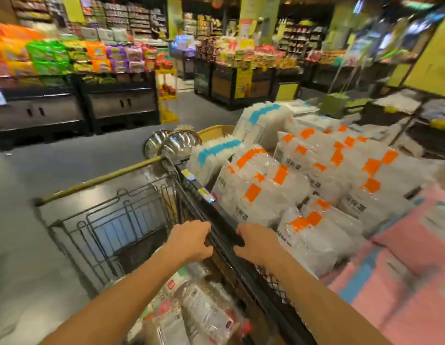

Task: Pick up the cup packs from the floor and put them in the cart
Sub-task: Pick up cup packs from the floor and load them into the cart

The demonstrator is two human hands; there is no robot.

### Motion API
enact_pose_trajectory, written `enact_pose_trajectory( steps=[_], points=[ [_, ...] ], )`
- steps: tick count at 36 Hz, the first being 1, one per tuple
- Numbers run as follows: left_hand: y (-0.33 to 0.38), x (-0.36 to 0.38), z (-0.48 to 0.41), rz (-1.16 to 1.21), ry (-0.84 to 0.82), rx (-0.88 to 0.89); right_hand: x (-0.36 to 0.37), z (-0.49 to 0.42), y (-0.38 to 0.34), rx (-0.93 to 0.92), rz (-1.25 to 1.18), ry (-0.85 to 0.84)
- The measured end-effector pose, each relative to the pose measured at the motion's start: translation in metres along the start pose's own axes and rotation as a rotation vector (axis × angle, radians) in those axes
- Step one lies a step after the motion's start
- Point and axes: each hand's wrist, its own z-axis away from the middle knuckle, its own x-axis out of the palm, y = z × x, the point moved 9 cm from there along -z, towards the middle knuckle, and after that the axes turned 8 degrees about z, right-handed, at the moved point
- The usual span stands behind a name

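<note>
Clear cup packs with orange labels point(261, 195) lie piled to the right of a black rail point(223, 230); I cannot tell if they rest on the floor or in a low bin. Behind them stand packs with blue labels point(216, 155). A black wire cart point(104, 220) is to the left of the rail, its far end bare. My left hand point(191, 241) and my right hand point(256, 242) are both closed on the rail, side by side. Whether the rail is the cart's rim or a bin's edge is unclear.
Packaged goods point(206, 314) lie in the cart's near end below my arms. Pink packs point(403, 270) are stacked at the right. Metal bowls point(171, 144) and a wooden pole point(99, 180) sit beyond the cart. Snack shelves point(67, 58) line the grey-floored aisle at left.
</note>
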Motion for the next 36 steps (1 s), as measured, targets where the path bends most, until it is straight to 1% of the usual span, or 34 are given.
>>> enact_pose_trajectory(
  steps=[5,9,13,16,20,22,24,27,32,36],
  points=[
    [0.056,-0.015,-0.001,-0.026,-0.023,0.255,-0.018,0.064,0.039,0.293,-0.037,0.07],
    [0.117,-0.014,0.024,-0.065,-0.056,0.478,-0.024,0.141,0.068,0.514,-0.074,0.069],
    [0.187,-0.001,0.065,-0.073,-0.084,0.678,-0.024,0.241,0.085,0.744,-0.085,0.093],
    [0.243,0.015,0.105,-0.056,-0.152,0.804,-0.018,0.326,0.088,0.898,-0.109,0.104],
    [0.316,0.042,0.175,-0.147,-0.215,1.015,-0.008,0.448,0.08,1.12,-0.123,0.11],
    [0.352,0.051,0.22,-0.153,-0.238,1.128,-0.002,0.51,0.07,1.229,-0.113,0.126],
    [0.386,0.063,0.277,-0.158,-0.272,1.244,0.012,0.578,0.054,1.334,-0.136,0.104],
    [0.418,0.075,0.338,-0.139,-0.292,1.37,0.022,0.648,0.03,1.432,-0.127,0.112],
    [0.465,0.114,0.486,-0.204,-0.385,1.607,0.063,0.797,-0.042,1.683,-0.193,0.063],
    [0.484,0.153,0.597,-0.245,-0.456,1.726,0.099,0.898,-0.109,1.818,-0.257,0.025]
  ],
)
